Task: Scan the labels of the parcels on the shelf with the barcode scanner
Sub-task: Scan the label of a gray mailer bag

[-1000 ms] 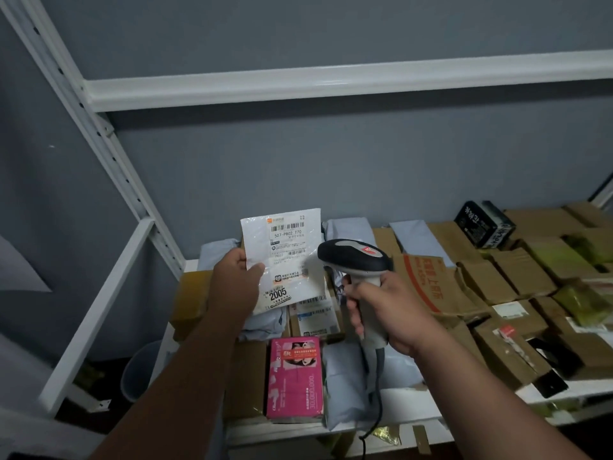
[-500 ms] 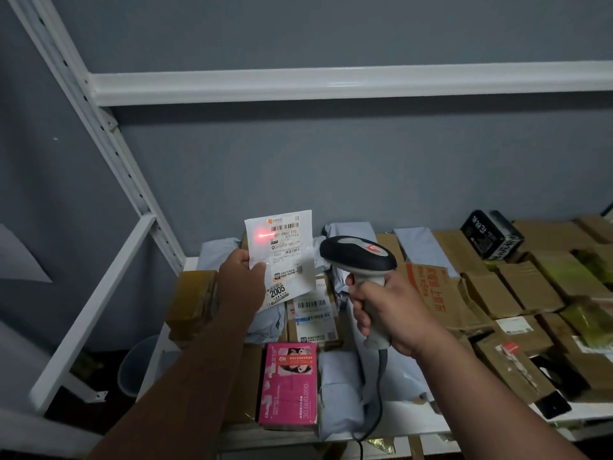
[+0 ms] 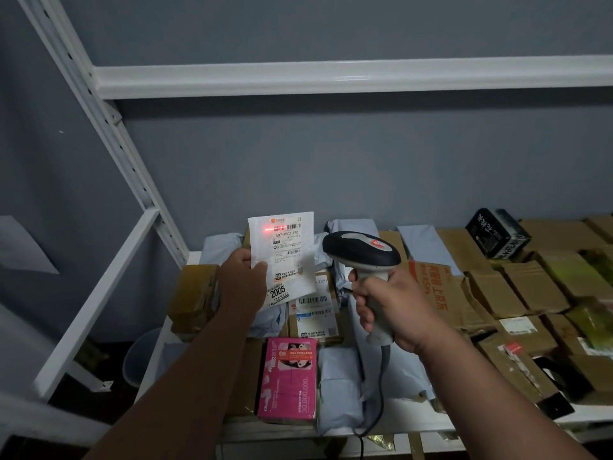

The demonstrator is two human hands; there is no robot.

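Setting: grey-blue wall behind a white metal shelf point(image 3: 411, 423) unit; a slotted white upright point(image 3: 109, 127) runs up at left, and a white crossbeam point(image 3: 331, 78) spans the view above. Lighting dim.

Shelf load: deck crowded with parcels. Brown cardboard boxes point(image 3: 530, 283) fill the right side, lying flat and touching one another. A black box with white lettering point(image 3: 496, 232) sits tilted near the back right. Grey poly mailers point(image 3: 341, 390) lie at centre and along the rear. A pink box point(image 3: 288, 380) lies flat near the front edge, just left of the grey mailers. A tape-wrapped brown parcel point(image 3: 194, 293) sits at the left end. A labelled carton point(image 3: 315, 313) lies face-up at the centre.

Left hand point(image 3: 243, 287): fingers and thumb curled on the lower left edge of a white mailer parcel point(image 3: 285, 260), held upright above the shelf parcels, its label facing the camera. Label print legible in part: "507-P802 T70" and "2005". A red scan spot point(image 3: 267, 230) glows on the upper left of the label, next to the top barcode.

Right hand point(image 3: 393, 310): closed in a full grip round the pale handle of the barcode scanner point(image 3: 361, 252). The scanner's dark head sits just right of the held parcel, apart from it, its nose turned toward the label. Cable point(image 3: 381, 393) drops from the handle base, over the front edge of the shelf.

Below left of the shelf: a pale round bin point(image 3: 141, 356), partly hidden.
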